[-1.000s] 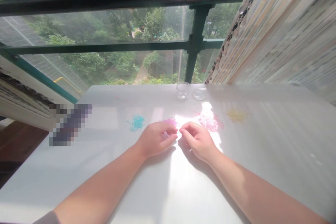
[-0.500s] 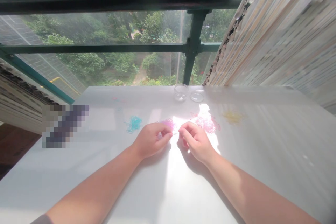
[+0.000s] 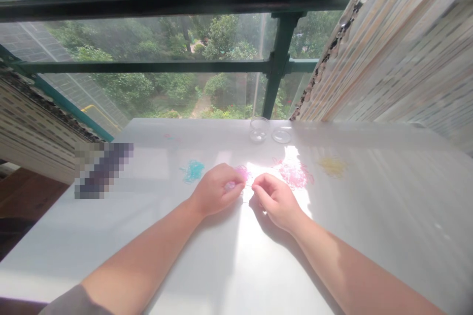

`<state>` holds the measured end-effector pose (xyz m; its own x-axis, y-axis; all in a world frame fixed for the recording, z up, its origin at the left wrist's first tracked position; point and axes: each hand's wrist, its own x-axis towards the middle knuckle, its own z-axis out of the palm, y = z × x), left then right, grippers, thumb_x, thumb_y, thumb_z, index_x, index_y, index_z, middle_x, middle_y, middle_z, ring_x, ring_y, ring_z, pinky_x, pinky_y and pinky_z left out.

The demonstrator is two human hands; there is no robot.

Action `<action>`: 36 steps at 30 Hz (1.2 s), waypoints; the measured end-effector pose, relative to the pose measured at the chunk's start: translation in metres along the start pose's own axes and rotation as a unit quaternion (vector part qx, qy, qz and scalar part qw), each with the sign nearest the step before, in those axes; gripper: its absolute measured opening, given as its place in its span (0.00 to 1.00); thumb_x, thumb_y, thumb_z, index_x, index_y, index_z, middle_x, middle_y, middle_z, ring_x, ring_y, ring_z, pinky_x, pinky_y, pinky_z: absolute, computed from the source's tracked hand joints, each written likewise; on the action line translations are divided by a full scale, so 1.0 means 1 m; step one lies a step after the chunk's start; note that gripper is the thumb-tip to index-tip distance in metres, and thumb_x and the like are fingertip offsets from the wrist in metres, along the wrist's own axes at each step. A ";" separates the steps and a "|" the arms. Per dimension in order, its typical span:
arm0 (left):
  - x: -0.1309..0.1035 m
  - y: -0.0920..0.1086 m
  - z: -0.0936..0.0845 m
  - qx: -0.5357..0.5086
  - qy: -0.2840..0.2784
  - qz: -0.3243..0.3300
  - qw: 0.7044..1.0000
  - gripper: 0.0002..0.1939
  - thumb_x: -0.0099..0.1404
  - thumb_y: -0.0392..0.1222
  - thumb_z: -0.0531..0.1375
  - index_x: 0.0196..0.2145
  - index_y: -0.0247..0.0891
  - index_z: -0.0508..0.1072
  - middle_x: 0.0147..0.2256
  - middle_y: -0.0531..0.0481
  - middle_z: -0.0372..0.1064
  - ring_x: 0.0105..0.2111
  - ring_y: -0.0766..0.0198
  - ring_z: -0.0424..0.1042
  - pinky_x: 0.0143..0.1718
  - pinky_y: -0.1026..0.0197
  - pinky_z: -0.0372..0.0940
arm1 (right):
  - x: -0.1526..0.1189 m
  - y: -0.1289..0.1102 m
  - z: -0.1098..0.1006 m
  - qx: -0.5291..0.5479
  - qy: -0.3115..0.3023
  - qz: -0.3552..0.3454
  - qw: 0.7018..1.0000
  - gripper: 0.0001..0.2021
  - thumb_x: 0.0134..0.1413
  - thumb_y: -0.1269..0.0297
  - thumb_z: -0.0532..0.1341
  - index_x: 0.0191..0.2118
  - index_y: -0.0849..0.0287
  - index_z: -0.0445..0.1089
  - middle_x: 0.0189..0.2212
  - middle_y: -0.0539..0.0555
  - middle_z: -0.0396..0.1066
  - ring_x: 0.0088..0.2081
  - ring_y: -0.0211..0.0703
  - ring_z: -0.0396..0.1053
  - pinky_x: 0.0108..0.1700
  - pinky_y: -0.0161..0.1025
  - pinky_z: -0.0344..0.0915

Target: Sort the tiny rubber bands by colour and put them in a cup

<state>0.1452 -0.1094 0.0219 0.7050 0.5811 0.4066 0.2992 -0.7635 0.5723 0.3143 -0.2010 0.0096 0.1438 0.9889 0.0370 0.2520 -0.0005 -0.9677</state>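
Note:
Over the middle of the white table, my left hand (image 3: 217,190) and my right hand (image 3: 276,200) face each other, both closed in a pinch. A thin rubber band (image 3: 249,186) spans the small gap between the fingertips; its colour is lost in the glare. Partly hidden behind my left hand lies a purple-pink pile of rubber bands (image 3: 243,173). Just beyond my right hand spreads a larger pink pile of rubber bands (image 3: 294,174) in bright sunlight. To the left of my left hand is a teal pile of rubber bands (image 3: 193,171).
A yellow pile of rubber bands (image 3: 332,166) lies farther right. At the far edge of the table (image 3: 185,266) stand a clear round container (image 3: 258,133) and a clear lid (image 3: 281,135). Curtains (image 3: 373,59) hang on the right, and a green-framed window is ahead.
The fingertips have barely moved, and a thin line now shows between them with a shadow below. The whole view has shifted slightly, so the table's left side shows more.

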 end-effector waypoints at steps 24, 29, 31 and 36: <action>0.006 -0.024 -0.008 0.139 -0.027 0.033 0.989 0.10 0.64 0.39 0.57 0.37 0.43 0.79 0.37 0.47 0.71 0.39 0.61 0.68 0.44 0.58 0.62 | 0.002 0.004 -0.001 0.079 0.024 -0.009 0.997 0.07 0.56 0.64 0.58 0.28 0.58 0.62 0.19 0.45 0.60 0.21 0.34 0.59 0.24 0.32 0.59; 0.006 -0.021 -0.008 0.134 -0.025 0.039 0.990 0.11 0.64 0.36 0.56 0.38 0.42 0.78 0.38 0.47 0.72 0.40 0.60 0.68 0.45 0.57 0.63 | 0.002 0.002 0.000 0.083 0.026 -0.005 0.996 0.07 0.55 0.64 0.58 0.28 0.58 0.63 0.20 0.45 0.60 0.21 0.33 0.58 0.23 0.31 0.59; 0.006 -0.022 -0.009 0.124 -0.021 0.045 0.991 0.12 0.64 0.35 0.55 0.40 0.42 0.77 0.40 0.47 0.72 0.42 0.60 0.68 0.46 0.56 0.63 | 0.002 0.003 0.000 0.078 0.028 -0.005 0.997 0.07 0.55 0.64 0.58 0.28 0.58 0.63 0.20 0.46 0.60 0.21 0.33 0.59 0.23 0.31 0.59; 0.007 -0.052 -0.038 0.148 0.044 -0.023 0.988 0.14 0.65 0.34 0.52 0.44 0.40 0.74 0.43 0.46 0.71 0.45 0.58 0.67 0.50 0.54 0.62 | 0.000 0.004 0.000 0.077 0.026 -0.002 0.997 0.08 0.55 0.61 0.58 0.28 0.58 0.63 0.20 0.45 0.59 0.20 0.33 0.58 0.23 0.32 0.58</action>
<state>0.1095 -0.0548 0.0220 0.6321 0.6289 0.4526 0.5129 -0.7774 0.3640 0.3156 -0.2006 0.0060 0.1936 0.9798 0.0495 0.1025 0.0300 -0.9943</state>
